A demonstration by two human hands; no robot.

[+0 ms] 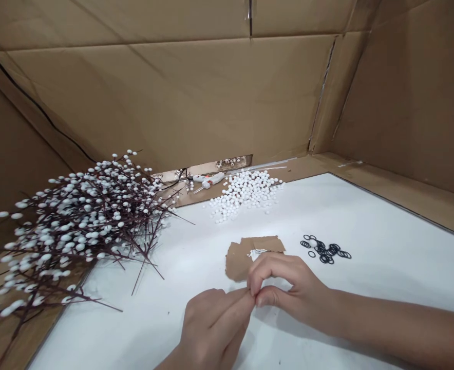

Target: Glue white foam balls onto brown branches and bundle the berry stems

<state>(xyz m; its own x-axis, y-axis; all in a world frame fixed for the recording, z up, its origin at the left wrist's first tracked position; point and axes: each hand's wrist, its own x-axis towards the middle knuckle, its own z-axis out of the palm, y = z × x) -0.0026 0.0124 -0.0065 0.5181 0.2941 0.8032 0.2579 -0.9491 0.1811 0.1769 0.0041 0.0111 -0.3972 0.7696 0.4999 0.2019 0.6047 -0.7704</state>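
My left hand and my right hand meet low in the middle of the view, their fingertips pressed together over the white board. Whatever lies between the fingertips is hidden, if anything does. Just above them sits a torn cardboard scrap with a little white material on it, and my right fingers overlap its lower edge. Black rubber rings lie loose to the right of the scrap.
Branches studded with white beads spread over the left side. Farther back are a heap of white beads, a hot glue gun and clear glue sticks. Cardboard walls surround the board at the back and sides.
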